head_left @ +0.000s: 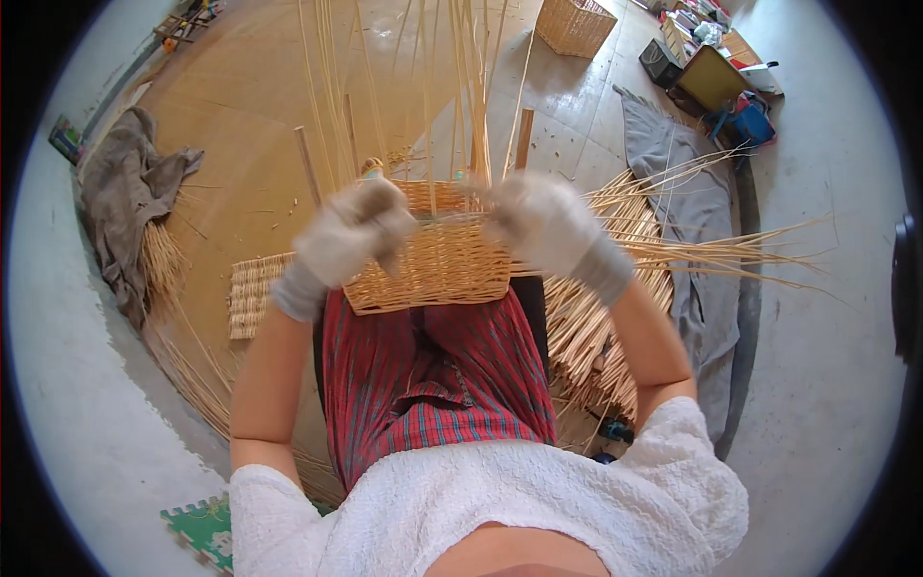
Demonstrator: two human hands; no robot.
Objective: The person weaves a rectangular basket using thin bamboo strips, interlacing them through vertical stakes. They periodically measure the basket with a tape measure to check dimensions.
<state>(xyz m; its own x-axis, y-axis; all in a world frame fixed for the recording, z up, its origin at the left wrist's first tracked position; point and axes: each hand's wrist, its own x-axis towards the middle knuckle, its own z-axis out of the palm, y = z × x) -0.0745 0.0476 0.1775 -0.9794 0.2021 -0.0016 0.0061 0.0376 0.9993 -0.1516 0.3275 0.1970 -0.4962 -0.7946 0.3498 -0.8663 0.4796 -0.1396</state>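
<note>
"What's the basket (428,269) made of?"

"Thin woven plant stems, cane by the look: a bumpy, ridged weave with a slight sheen. The long strands (461,82) look smoother, and the stakes (524,139) seem plain matt wood."

"And the gloves (332,240)?"

"Soft, matt fabric; blur hides the finer texture."

"The clothing?"

"The trousers (437,370) are creased, striped cloth without shine. The top (481,481) is matt too, its cloth finely crinkled all over."

"That rumpled heap (135,173)?"

"Dull, limp cloth."

"How about the floor (556,94)?"

"Smooth and glossy, catching light. The other basket (574,29) is woven as well, rather shiny."
</note>
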